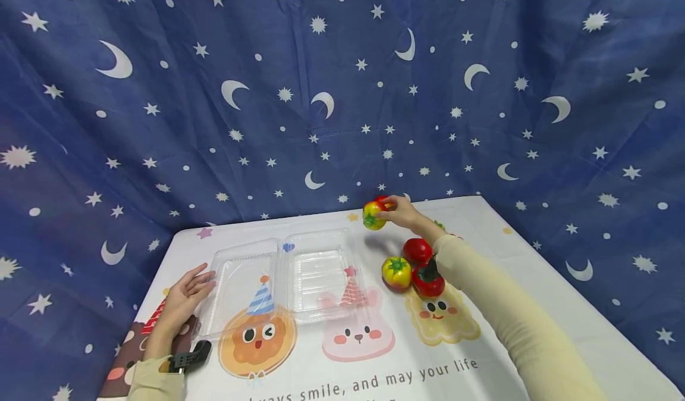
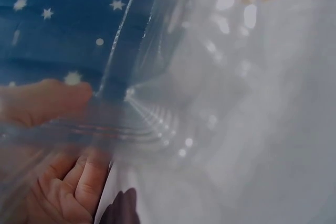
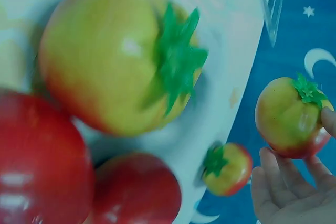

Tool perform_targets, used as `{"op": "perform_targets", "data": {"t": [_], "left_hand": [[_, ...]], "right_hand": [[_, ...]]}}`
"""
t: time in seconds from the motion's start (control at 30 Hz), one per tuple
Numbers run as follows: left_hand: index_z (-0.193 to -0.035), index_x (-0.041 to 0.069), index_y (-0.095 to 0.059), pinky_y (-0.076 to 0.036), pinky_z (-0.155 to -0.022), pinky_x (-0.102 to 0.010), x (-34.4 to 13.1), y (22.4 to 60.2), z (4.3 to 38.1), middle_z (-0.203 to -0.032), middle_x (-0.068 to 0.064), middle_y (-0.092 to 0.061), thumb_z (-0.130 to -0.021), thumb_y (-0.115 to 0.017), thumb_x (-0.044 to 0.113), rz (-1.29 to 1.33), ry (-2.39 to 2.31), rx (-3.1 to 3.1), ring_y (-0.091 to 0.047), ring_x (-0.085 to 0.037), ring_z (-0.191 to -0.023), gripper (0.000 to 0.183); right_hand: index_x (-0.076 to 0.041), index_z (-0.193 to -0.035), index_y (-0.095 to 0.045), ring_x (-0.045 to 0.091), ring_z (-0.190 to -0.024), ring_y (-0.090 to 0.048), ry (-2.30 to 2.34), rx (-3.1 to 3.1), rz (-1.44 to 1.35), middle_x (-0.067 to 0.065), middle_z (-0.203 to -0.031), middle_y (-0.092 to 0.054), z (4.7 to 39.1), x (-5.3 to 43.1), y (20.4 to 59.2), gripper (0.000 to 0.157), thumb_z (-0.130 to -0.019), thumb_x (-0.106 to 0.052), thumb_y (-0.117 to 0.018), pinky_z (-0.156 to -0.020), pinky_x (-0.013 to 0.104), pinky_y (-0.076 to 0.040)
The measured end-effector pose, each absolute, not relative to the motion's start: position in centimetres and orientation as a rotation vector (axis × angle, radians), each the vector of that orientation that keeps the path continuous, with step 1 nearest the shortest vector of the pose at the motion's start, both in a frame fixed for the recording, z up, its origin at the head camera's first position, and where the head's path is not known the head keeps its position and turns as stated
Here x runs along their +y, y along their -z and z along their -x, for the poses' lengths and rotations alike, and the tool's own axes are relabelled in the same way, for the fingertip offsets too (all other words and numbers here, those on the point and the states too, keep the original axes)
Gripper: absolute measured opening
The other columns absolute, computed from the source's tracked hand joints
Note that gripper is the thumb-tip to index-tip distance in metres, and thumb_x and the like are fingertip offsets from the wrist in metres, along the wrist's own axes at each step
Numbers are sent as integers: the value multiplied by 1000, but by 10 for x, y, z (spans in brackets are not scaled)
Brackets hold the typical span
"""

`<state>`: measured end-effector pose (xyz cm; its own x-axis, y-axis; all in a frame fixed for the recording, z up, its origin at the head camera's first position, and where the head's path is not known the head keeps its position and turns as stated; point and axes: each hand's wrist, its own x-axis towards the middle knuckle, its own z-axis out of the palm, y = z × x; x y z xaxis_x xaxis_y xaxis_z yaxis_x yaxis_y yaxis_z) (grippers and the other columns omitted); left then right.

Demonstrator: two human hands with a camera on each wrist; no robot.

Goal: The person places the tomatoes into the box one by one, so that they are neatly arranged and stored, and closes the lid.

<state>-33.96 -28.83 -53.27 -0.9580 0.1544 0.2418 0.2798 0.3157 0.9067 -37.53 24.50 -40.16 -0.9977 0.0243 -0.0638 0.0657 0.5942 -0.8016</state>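
My right hand (image 1: 402, 212) pinches a yellow-and-red toy tomato (image 1: 373, 216) above the far side of the table. In the right wrist view, the held tomato (image 3: 287, 116) has a green leafy top, with the thumb at one side and the fingers underneath. My left hand (image 1: 187, 294) lies at the left edge of a clear plastic clamshell box (image 1: 280, 270), its fingers extended and relaxed. The box lies unfolded, with two shallow halves side by side. The left wrist view shows the thumb (image 2: 50, 100) at the clear plastic wall, with curled fingertips lower down.
Right of the box sit another yellow-red tomato (image 1: 396, 274) and two red ones (image 1: 418, 250), partly overlapped by my right sleeve (image 1: 514, 306). A smaller-looking yellow-red tomato (image 3: 228, 169) stands near the far table edge. A blue star-and-moon curtain (image 1: 342, 91) hangs behind the printed tablecloth (image 1: 299, 359).
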Motion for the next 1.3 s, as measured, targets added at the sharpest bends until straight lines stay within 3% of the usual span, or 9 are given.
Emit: {"op": "perform_targets", "data": {"t": [0.17, 0.33, 0.67, 1.0, 1.3], "left_hand": [[-147, -5, -38, -47, -81, -8, -288, 534, 339, -132, -16, -60, -96, -65, 15, 409, 1736, -2447, -57, 13, -97, 61], [-146, -6, -39, -47, -81, -8, -288, 534, 336, -133, -20, -59, -96, -66, 13, 399, 1736, -2441, -57, 13, -97, 60], [-146, -6, -39, -46, -83, -7, -285, 532, 337, -137, -34, -50, -97, -65, 14, 408, 1758, -2446, -56, 13, -100, 59], [-145, -7, -40, -48, -81, -9, -284, 533, 340, -135, -35, -50, -96, -64, 9, 409, 1766, -2431, -58, 11, -98, 57], [-146, -6, -40, -47, -81, -8, -287, 532, 340, -137, -33, -50, -96, -65, 15, 385, 1761, -2445, -56, 14, -97, 59]], "right_hand": [[4, -134, -50, 35, -112, -56, 1404, 2742, 0, 23, -128, -56, 377, 227, 403, 50, -93, -18, -68, -98, 45, -49], [2, -135, -51, 34, -111, -61, 1492, 2655, 36, 22, -128, -59, 380, 209, 406, 51, -93, -22, -69, -93, 45, -52], [-1, -138, -50, 34, -114, -60, 1607, 2496, 61, 23, -130, -58, 378, 174, 407, 51, -94, -19, -68, -98, 48, -49], [-2, -137, -54, 33, -109, -62, 1575, 2477, 157, 22, -130, -58, 378, 140, 413, 48, -93, -15, -69, -95, 46, -51], [-2, -131, -58, 29, -101, -64, 1586, 2438, 214, 21, -124, -61, 379, 115, 430, 44, -91, -13, -71, -93, 49, -52]]}}
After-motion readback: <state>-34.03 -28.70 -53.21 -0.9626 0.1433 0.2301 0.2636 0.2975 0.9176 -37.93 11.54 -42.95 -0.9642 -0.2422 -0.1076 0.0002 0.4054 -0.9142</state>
